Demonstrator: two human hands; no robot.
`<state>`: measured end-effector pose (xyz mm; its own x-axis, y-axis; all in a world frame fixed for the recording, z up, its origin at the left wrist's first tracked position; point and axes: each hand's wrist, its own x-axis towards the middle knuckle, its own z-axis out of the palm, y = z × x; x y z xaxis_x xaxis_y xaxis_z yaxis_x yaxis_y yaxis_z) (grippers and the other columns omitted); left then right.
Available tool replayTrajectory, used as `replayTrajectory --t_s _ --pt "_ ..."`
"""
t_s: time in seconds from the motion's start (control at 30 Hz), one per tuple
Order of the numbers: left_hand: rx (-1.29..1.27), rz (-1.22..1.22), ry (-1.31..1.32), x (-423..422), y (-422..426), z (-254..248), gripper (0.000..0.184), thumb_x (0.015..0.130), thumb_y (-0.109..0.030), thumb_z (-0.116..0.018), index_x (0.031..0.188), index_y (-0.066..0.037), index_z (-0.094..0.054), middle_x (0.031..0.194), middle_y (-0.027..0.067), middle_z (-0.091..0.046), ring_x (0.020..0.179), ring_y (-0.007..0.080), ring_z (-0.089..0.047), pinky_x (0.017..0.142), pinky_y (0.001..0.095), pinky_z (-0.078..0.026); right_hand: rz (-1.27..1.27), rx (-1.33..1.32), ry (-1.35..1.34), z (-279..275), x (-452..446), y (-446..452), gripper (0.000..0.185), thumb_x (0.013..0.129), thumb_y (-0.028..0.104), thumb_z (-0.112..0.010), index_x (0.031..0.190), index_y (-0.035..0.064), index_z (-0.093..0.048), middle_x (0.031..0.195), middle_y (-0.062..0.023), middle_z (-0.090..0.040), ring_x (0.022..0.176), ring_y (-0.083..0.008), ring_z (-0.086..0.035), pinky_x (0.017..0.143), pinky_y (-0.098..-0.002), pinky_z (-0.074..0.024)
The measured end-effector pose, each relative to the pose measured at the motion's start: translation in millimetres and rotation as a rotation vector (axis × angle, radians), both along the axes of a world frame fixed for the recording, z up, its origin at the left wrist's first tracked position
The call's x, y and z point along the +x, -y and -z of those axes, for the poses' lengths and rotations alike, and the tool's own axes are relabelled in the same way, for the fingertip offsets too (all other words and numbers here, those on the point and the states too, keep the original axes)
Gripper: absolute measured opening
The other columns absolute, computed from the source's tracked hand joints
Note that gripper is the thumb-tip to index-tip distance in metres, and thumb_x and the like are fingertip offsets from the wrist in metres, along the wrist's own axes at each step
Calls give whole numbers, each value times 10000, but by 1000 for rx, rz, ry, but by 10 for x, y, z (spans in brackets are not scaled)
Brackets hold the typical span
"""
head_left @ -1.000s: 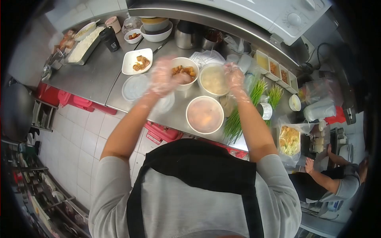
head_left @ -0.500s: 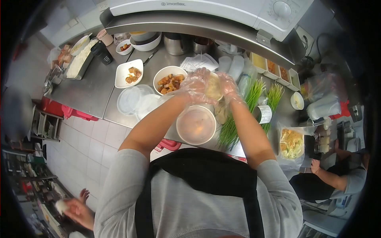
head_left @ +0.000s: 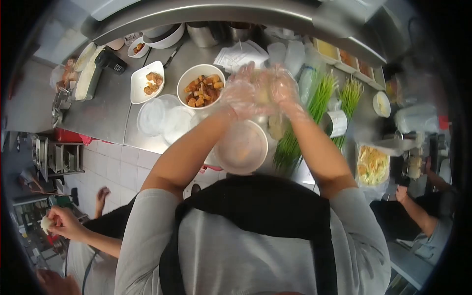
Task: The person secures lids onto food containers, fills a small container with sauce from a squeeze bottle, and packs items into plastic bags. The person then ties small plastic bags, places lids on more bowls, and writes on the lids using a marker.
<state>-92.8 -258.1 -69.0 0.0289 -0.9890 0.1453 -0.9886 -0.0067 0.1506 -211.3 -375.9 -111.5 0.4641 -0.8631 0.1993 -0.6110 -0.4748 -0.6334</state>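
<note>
Both my hands wear clear plastic gloves, slightly blurred. My left hand [head_left: 243, 92] and my right hand [head_left: 283, 91] are pressed around the sides of a round bowl of pale food [head_left: 263, 88], mostly hidden between them. Left of my left hand stands a white bowl of browned cubes [head_left: 202, 86]. Nearer my body is a round bowl with a translucent cover [head_left: 241, 147]. Clear lids [head_left: 158, 115] lie to the left, beside a square white dish [head_left: 147, 82] with a few brown pieces. Long green stalks [head_left: 322, 96] lie right of my right hand.
The steel counter [head_left: 109, 110] holds a black cup [head_left: 110, 61], white papers [head_left: 241, 55], a compartmented container [head_left: 346, 61] and a bag of shredded food [head_left: 372, 164]. A co-worker's hand [head_left: 66, 223] holds something white at lower left; another person works at far right.
My left hand has moved from the bowl of browned cubes to the bowl of pale food, meeting my right hand there. The view has shifted, and a co-worker has come in at lower left.
</note>
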Motion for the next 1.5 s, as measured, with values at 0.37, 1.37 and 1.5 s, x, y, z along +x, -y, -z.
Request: replayTrajectory --t_s 0.37,1.37,1.5 --pt "178 22 300 -194 136 -175 1071 648 -648 -698 1491 -204 -211 1532 166 -197 1399 374 -207 1094 551 -256 136 -474 365 -866 -1418 -1273 296 837 276 -640 1084 116 -613 1178 -167 -520 1133 -369 -463 973 -491 -365" --pt "-332 162 -961 -3522 -668 -403 91 777 -4 -444 709 -65 -449 691 20 -401 624 120 -374 568 252 -297 562 0 781 -961 -7698 -33 154 852 116 -574 942 17 -650 851 -54 -635 729 -120 -589 656 -261 -489" --pt "-257 -83 -1108 -4188 -386 -868 171 921 -136 -464 765 -80 -425 700 0 -395 618 101 -353 553 244 -282 610 88 642 -912 -7999 345 223 886 234 -559 910 32 -653 744 -25 -610 638 -100 -563 594 -261 -465"
